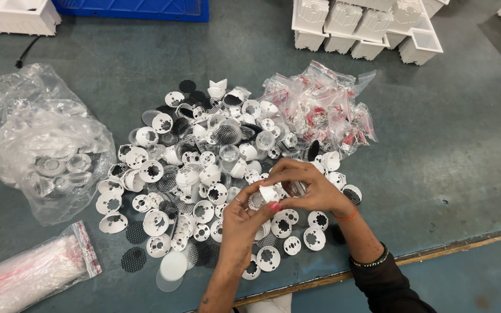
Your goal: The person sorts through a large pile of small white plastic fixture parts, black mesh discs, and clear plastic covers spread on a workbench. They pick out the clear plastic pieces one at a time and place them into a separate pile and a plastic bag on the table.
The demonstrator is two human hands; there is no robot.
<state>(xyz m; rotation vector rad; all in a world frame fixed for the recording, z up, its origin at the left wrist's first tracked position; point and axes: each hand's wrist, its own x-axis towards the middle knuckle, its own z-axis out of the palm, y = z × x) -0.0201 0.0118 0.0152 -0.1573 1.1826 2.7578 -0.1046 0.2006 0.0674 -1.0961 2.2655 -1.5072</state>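
Both hands (pixel 273 200) pinch white reflector cup (pixel 269 193) (over pile).

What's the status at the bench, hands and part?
Left hand and right hand together pinching one small white part. Over the pile of white reflector cups. Black mesh discs scattered around; nothing blocking.
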